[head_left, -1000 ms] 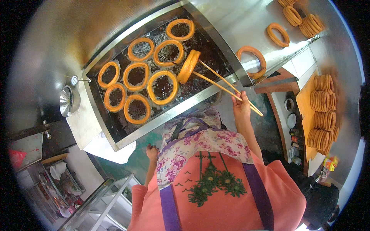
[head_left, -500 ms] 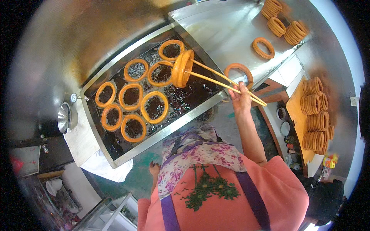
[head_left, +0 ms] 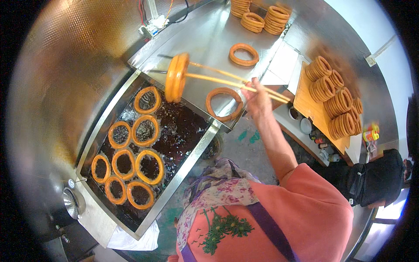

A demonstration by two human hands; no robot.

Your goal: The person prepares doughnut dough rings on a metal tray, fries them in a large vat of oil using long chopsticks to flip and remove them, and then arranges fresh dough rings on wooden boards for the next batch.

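My right hand (head_left: 258,99) is closed around a pair of long wooden chopsticks (head_left: 218,79). Their dark tips pass through a bundle of golden fried dough rings (head_left: 176,78), which hangs tilted above the back right edge of the fryer (head_left: 174,201). Several more dough rings (head_left: 149,167) float in the dark oil, mostly on its left side. One browner dough ring (head_left: 208,105) lies on the metal tray (head_left: 200,41) just below the chopsticks, close to my right hand. Only a sliver at the apron's left edge may be my left hand; its fingers are hidden.
Farther back on the tray are a flat dough ring (head_left: 244,47) and stacks of rings (head_left: 276,20). At right, a wooden board (head_left: 303,101) carries several more stacks. A perforated metal ladle (head_left: 70,203) sits left of the fryer. Wires and a small box (head_left: 152,28) are behind.
My right hand has lifted the bundled dough rings from over the oil toward the tray's near edge. The view has turned rightward, and my left hand has nearly dropped out of sight.
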